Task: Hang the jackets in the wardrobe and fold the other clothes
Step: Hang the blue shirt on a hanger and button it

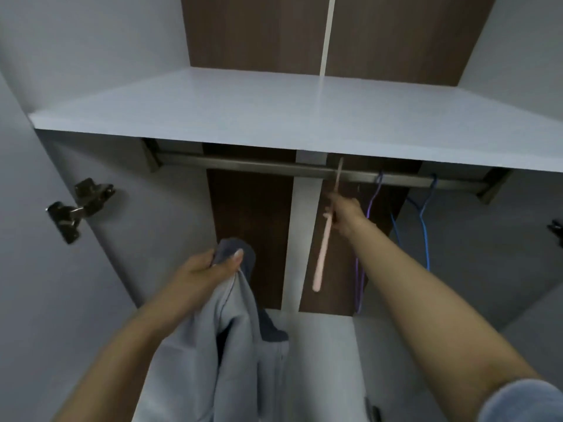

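Observation:
I stand at an open wardrobe. My left hand (210, 269) grips the collar of a light grey jacket (231, 345) with a darker grey lining, which hangs down from my fist. My right hand (345, 216) reaches up and holds a pink hanger (323, 257) just below its hook. That hook sits at the metal rail (243, 164) under the shelf. The pink hanger hangs edge-on to me, bare of clothes.
A white shelf (274, 111) spans the wardrobe above the rail. A purple hanger (370, 208) and a blue hanger (425, 214) hang bare on the rail to the right. Door hinges (76, 205) stick out on the left wall. The rail's left half is bare.

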{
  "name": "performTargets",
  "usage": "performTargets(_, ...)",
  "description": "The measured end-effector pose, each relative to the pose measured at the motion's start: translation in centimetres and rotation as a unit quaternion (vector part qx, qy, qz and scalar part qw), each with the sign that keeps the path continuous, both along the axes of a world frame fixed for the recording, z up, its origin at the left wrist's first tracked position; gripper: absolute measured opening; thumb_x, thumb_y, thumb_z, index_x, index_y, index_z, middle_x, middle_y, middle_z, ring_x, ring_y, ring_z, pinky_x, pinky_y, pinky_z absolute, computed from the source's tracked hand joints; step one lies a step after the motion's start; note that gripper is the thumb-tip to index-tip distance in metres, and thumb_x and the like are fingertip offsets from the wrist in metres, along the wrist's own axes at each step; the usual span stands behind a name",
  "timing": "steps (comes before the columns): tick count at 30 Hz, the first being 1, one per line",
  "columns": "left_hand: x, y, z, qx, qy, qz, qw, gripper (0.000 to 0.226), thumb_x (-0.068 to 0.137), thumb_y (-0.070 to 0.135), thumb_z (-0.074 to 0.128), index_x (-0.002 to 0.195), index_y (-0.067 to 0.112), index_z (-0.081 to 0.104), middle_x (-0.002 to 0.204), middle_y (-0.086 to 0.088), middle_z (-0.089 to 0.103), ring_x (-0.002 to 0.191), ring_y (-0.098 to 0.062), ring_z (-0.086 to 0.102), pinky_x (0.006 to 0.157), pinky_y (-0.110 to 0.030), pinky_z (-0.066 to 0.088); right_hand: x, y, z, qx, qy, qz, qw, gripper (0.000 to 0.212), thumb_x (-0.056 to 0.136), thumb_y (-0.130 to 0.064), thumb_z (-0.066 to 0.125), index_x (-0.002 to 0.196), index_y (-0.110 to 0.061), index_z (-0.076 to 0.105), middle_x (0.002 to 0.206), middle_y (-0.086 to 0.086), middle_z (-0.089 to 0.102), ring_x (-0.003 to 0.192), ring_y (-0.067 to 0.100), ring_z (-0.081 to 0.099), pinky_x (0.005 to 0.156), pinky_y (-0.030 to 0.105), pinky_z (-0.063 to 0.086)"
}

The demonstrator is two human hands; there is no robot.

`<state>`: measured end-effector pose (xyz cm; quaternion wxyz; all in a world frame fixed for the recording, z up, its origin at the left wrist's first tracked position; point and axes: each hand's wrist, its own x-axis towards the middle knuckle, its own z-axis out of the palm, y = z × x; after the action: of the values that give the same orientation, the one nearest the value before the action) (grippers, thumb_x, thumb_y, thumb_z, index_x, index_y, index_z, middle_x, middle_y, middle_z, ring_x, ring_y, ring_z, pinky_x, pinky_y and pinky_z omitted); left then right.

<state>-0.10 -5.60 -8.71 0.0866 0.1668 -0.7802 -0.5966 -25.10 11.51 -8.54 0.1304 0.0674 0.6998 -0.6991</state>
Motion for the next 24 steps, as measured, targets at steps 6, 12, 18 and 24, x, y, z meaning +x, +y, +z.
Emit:
performTargets(6, -4.3, -4.6, -4.1, -0.074, -0.067, -0.094, 0.991, 0.060, 0.065, 0.080, 0.054, 0.083, 0.024, 0.065, 0.077, 0.002, 0.072, 0.078, -0.012, 0.069, 0.076, -0.033, 0.053, -0.5, -0.2, 0.8, 0.053, 0.115, 0.022, 0.992, 0.024, 0.104, -0.025, 0.038, 0.087, -0.017, 0.053, 0.059, -0.005, 0.035, 0.045, 0.010, 0.030, 0.035, 0.018, 0.027)
performTargets(12, -5.7, -6.4, -5.8, -0.074, -0.094, -0.068, 0.990, 0.042, 0.071, 0.072, 0.055, 0.095, 0.038, 0.060, 0.085, 0.013, 0.068, 0.084, -0.004, 0.065, 0.075, -0.022, 0.049, 7.1, 2.4, -1.5, 0.188, 0.245, 0.091, 0.947, 0.061, 0.096, -0.056, 0.044, 0.048, -0.018, 0.049, 0.038, -0.007, 0.039, 0.037, 0.004, 0.039, 0.045, 0.009, 0.034)
performTargets(18, -2.6, -6.5, -3.9, 0.213, -0.130, 0.041, 0.967, 0.034, 0.095, 0.024, 0.061, 0.120, 0.001, 0.062, 0.115, -0.023, 0.066, 0.108, -0.036, 0.064, 0.096, -0.047, 0.051, 14.7, 7.2, -5.1, 0.128, 0.208, 0.219, 0.945, 0.060, 0.089, -0.058, 0.049, 0.040, -0.025, 0.037, 0.042, -0.008, 0.029, 0.040, 0.008, 0.028, 0.046, 0.012, 0.031)
performTargets(24, 3.0, -1.5, -1.8, -0.113, -0.005, 0.046, 0.992, 0.022, 0.101, 0.018, 0.051, 0.103, -0.003, 0.056, 0.092, -0.019, 0.064, 0.086, -0.025, 0.059, 0.073, -0.034, 0.048, 18.5, 13.6, -5.2, 0.081, 0.162, 0.268, 0.946, 0.056, 0.085, -0.055, 0.052, 0.042, -0.022, 0.037, 0.043, -0.003, 0.027, 0.040, 0.011, 0.025, 0.046, 0.014, 0.029)
